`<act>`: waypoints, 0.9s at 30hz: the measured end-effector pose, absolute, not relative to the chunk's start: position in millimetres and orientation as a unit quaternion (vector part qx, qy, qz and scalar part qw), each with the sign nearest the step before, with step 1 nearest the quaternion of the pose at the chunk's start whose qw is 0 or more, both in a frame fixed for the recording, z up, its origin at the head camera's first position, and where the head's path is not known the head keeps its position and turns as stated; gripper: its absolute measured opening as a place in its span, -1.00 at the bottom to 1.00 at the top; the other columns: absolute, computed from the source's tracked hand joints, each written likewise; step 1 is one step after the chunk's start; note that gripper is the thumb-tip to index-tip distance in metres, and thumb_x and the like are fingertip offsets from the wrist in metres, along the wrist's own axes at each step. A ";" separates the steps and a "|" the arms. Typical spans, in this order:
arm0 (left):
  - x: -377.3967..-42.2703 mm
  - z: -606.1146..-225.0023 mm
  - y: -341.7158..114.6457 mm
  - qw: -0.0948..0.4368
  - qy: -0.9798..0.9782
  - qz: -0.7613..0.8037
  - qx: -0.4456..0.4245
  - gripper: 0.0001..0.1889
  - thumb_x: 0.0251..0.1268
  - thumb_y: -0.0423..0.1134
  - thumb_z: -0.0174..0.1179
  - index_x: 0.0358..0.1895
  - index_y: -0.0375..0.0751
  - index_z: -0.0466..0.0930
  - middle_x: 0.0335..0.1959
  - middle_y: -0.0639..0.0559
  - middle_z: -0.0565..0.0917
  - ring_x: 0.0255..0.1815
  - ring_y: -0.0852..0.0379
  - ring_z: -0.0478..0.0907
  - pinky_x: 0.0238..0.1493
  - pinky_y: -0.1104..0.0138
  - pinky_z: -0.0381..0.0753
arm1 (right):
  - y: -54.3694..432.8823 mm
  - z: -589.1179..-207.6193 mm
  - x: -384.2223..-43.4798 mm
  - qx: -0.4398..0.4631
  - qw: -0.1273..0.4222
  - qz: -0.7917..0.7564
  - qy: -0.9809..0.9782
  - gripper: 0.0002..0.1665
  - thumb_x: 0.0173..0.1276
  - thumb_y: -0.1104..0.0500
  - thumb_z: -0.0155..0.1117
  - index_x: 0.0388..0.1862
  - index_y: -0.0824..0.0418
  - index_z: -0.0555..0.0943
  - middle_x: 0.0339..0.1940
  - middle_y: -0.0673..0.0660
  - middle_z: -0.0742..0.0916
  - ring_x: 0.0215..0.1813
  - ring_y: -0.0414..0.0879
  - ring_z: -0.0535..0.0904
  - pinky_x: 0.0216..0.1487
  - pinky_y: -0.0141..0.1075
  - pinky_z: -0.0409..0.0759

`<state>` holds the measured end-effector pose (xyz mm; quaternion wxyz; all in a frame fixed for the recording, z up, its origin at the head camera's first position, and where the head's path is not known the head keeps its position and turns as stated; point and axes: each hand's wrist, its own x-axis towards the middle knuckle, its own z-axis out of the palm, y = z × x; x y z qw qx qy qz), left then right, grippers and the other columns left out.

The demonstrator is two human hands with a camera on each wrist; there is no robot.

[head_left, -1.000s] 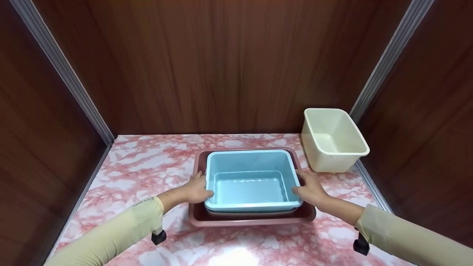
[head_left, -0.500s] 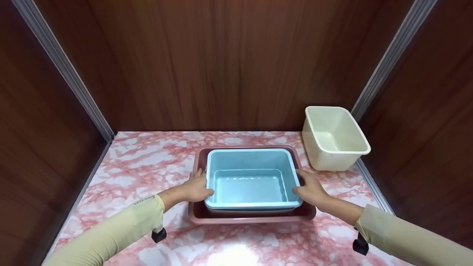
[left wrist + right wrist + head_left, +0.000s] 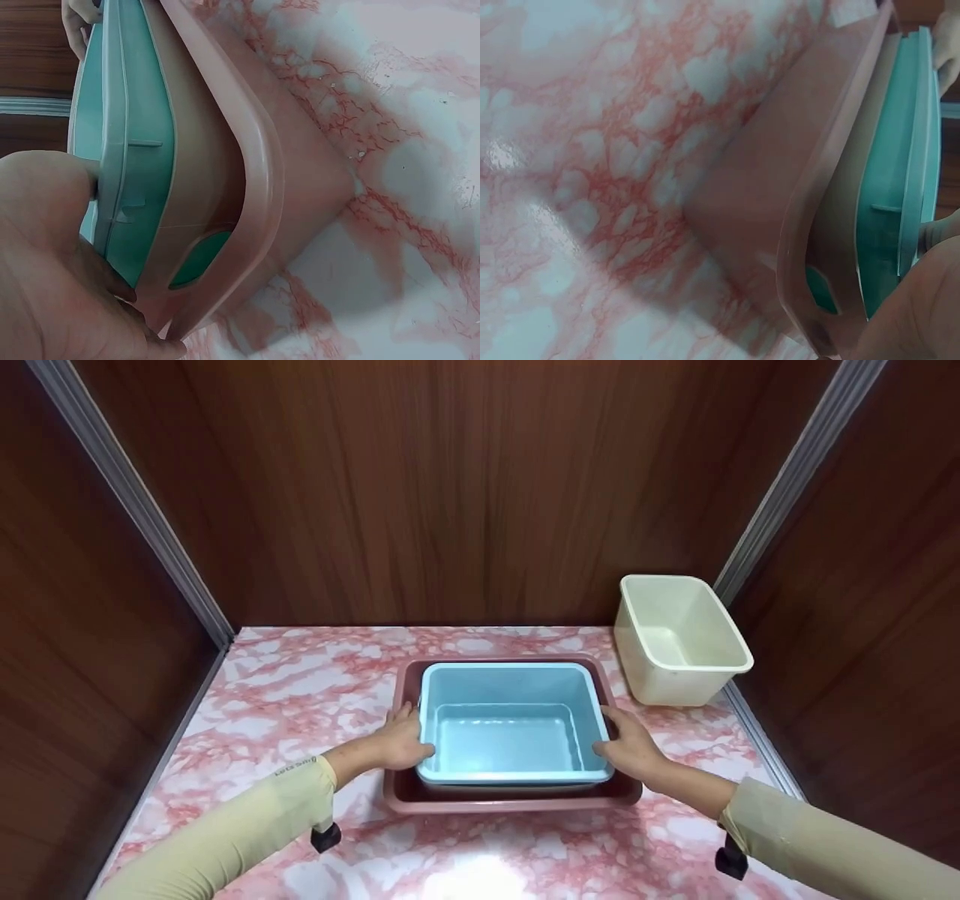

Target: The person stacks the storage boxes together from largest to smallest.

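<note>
In the head view a light blue rectangular basin (image 3: 502, 739) sits nested inside a wider pinkish-brown basin (image 3: 514, 807) on the table. My left hand (image 3: 400, 741) grips its left side, thumb over the rim and fingers down outside. At the right side my right hand (image 3: 632, 744) holds it likewise, thumb over the rim. In the left wrist view a tan band (image 3: 199, 127) shows between the blue wall and the brown rim, and an oval handle hole (image 3: 201, 260) lies below it. The right wrist view shows a similar hole (image 3: 821, 290); most fingers there are hidden.
A cream-coloured deep bin (image 3: 679, 682) stands at the back right, near the right wall. The table (image 3: 300, 675) has a pink and white marbled top. Dark wood panels (image 3: 450, 495) enclose the back and both sides, with grey metal strips (image 3: 795, 480) at the corners.
Both hands keep their hold on the blue basin, with hardly any movement. The whole scene has shifted slightly upward in the head view.
</note>
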<state>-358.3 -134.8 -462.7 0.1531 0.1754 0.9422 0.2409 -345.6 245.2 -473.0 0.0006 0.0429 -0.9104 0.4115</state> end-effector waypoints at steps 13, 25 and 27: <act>-358.7 -463.0 -135.3 0.169 0.945 0.221 0.170 -0.16 0.28 -0.13 0.09 0.42 -0.66 -0.07 0.46 -0.50 0.00 0.51 -0.31 -0.22 0.43 -0.11 -0.28 | 243.5 -475.6 -346.6 0.055 0.009 0.409 -0.911 -0.17 -0.09 0.45 0.25 0.31 0.47 0.38 0.19 0.46 0.49 0.20 0.25 0.38 0.24 0.06 0.30; -356.2 -464.4 -134.0 0.149 0.947 0.234 0.159 -0.15 0.27 -0.10 0.13 0.44 -0.60 -0.04 0.47 -0.44 0.04 0.51 -0.30 -0.21 0.44 -0.10 -0.24 | 239.3 -481.6 -343.7 0.070 0.030 0.380 -0.922 -0.19 -0.03 0.43 0.26 0.29 0.56 0.30 0.17 0.49 0.48 0.20 0.30 0.39 0.27 0.10 0.29; -356.8 -465.4 -133.2 0.133 0.951 0.239 0.148 -0.14 0.28 -0.08 0.13 0.46 -0.55 -0.04 0.47 -0.41 0.05 0.51 -0.29 -0.19 0.43 -0.10 -0.19 | 238.0 -482.2 -344.3 0.072 0.036 0.375 -0.923 -0.17 -0.02 0.44 0.27 0.30 0.59 0.26 0.19 0.51 0.47 0.21 0.31 0.39 0.27 0.11 0.29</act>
